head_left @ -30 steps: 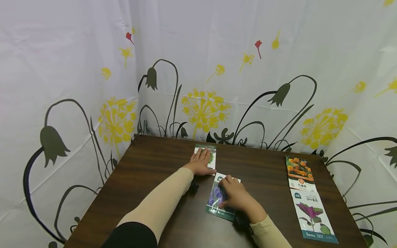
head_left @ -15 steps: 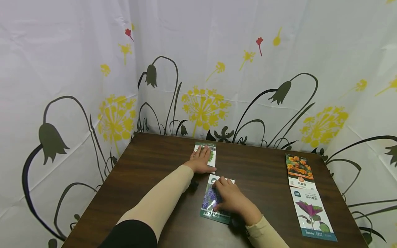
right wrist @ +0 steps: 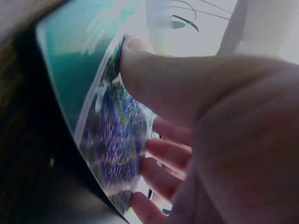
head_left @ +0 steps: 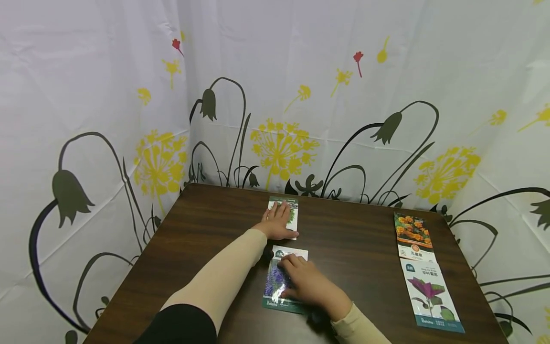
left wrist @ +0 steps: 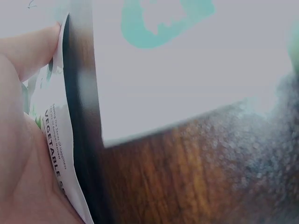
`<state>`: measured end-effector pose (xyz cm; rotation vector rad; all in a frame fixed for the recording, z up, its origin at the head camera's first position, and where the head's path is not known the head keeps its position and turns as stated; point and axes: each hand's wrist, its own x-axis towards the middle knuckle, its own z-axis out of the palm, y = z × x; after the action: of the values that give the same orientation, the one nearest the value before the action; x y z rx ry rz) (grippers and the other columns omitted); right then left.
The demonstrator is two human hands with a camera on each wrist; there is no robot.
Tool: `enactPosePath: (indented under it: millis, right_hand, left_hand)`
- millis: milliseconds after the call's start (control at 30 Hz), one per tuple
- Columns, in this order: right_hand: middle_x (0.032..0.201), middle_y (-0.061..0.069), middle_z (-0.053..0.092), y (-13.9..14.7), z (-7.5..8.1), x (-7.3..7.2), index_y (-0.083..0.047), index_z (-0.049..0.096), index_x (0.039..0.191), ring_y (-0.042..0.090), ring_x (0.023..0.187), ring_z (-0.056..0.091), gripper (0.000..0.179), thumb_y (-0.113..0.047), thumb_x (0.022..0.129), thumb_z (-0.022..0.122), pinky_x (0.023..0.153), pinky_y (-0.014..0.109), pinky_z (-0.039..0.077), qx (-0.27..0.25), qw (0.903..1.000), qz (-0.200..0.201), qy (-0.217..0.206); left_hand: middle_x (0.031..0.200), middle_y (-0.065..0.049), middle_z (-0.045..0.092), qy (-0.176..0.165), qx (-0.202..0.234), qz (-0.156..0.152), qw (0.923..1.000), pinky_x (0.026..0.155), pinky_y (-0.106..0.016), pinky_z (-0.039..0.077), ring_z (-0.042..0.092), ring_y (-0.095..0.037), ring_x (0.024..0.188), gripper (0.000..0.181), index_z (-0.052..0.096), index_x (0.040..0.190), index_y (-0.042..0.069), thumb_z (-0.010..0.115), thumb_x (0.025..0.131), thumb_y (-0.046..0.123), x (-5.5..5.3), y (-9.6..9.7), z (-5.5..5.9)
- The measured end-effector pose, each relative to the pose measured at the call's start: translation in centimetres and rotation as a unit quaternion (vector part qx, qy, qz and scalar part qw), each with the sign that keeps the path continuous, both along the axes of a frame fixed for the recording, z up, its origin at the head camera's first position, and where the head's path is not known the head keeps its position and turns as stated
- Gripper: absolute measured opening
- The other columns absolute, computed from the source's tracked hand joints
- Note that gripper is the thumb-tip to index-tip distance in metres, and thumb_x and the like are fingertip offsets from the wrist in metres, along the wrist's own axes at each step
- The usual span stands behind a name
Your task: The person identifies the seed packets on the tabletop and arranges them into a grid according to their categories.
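Note:
My left hand (head_left: 277,224) rests with spread fingers on a seed packet (head_left: 293,215) near the table's back edge. This packet shows green leaves, and the left wrist view shows the print "VEGETABLE" on its lower end (left wrist: 63,144). Closer to me lies a second seed packet (head_left: 273,284), with purple flower spikes and a dark green base. Fingertips and thumb of my right hand (head_left: 312,283) press on its face, seen also in the right wrist view on the purple flowers (right wrist: 117,140). Its white top end (left wrist: 168,88) shows beside the left hand in the left wrist view.
On the right of the brown wooden table (head_left: 352,239) lie an orange-flower seed packet (head_left: 413,234) and, adjoining its near end, a seed packet with a purple bloom (head_left: 433,296). A white curtain (head_left: 326,95) with printed flowers hangs behind the table.
The right hand has slid the purple-flower packet left and slightly toward me, and the packet has turned a little straighter. The left hand has stayed on its packet.

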<state>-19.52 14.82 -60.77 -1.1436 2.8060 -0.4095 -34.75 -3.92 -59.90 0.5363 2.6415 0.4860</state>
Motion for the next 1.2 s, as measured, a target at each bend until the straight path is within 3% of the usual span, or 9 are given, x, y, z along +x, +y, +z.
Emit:
enactPosePath:
  millis: [167, 333, 600, 800, 967, 1200]
  right_hand:
    - [0.162, 0.013, 0.054, -0.2, 0.7, 0.7, -0.008, 0.053, 0.144, 0.030, 0.146, 0.057, 0.065, -0.038, 0.096, 0.085, 0.113, 0.052, 0.053, 0.009, 0.9995, 0.015, -0.025]
    - [0.166, 0.017, 0.049, -0.2, 1.5, 0.9, -0.009, 0.058, 0.135, 0.034, 0.151, 0.053, 0.051, -0.027, 0.096, 0.086, 0.123, 0.050, 0.047, -0.009, 0.9987, 0.040, -0.030]
    - [0.142, 0.005, 0.054, -0.2, 2.1, 1.1, -0.025, 0.062, 0.148, 0.026, 0.129, 0.054, 0.058, -0.038, 0.096, 0.085, 0.103, 0.051, 0.051, 0.033, 0.9993, 0.019, 0.002]
    - [0.149, 0.008, 0.055, -0.1, 2.4, 1.1, -0.025, 0.059, 0.158, 0.027, 0.132, 0.057, 0.067, -0.034, 0.097, 0.084, 0.109, 0.047, 0.055, 0.025, 0.9985, 0.047, 0.010]
    - [0.152, 0.008, 0.057, -0.2, 2.1, 1.0, -0.028, 0.059, 0.159, 0.027, 0.135, 0.060, 0.066, -0.034, 0.098, 0.083, 0.112, 0.046, 0.054, 0.020, 0.9973, 0.068, 0.021]
    - [0.160, 0.010, 0.053, -0.1, 2.1, 1.1, -0.035, 0.059, 0.158, 0.031, 0.146, 0.052, 0.065, -0.040, 0.098, 0.083, 0.114, 0.055, 0.050, 0.031, 0.9971, 0.067, 0.019]
  left_hand:
    - [0.185, -0.007, -0.016, -0.011, 0.014, 0.008, 0.9998, 0.136, -0.061, -0.007, -0.020, -0.036, 0.170, 0.112, -0.002, 0.177, 0.013, 0.059, 0.103, 0.070, -0.1, 0.0, -0.4]
    - [0.183, -0.003, -0.022, -0.024, 0.013, 0.007, 0.9996, 0.136, -0.060, -0.013, -0.026, -0.032, 0.169, 0.112, -0.007, 0.177, 0.015, 0.059, 0.103, 0.068, -0.5, 0.0, -0.6]
    - [0.182, -0.001, -0.025, -0.018, 0.009, 0.010, 0.9997, 0.135, -0.059, -0.014, -0.030, -0.030, 0.167, 0.113, -0.010, 0.176, 0.017, 0.059, 0.103, 0.069, -1.4, 0.1, -1.1]
    - [0.184, -0.004, -0.020, -0.002, 0.014, 0.011, 0.9998, 0.136, -0.061, -0.011, -0.025, -0.033, 0.169, 0.116, -0.006, 0.177, 0.016, 0.061, 0.101, 0.071, -1.4, 0.1, -0.7]
    - [0.183, -0.001, -0.021, -0.001, 0.011, 0.016, 0.9998, 0.136, -0.060, -0.012, -0.028, -0.030, 0.168, 0.114, -0.007, 0.177, 0.019, 0.061, 0.102, 0.070, -1.4, 0.0, -1.7]
    - [0.183, -0.002, -0.021, 0.002, 0.022, 0.015, 0.9996, 0.135, -0.060, -0.013, -0.028, -0.029, 0.168, 0.112, -0.007, 0.177, 0.018, 0.060, 0.103, 0.068, -1.5, 0.1, -2.4]
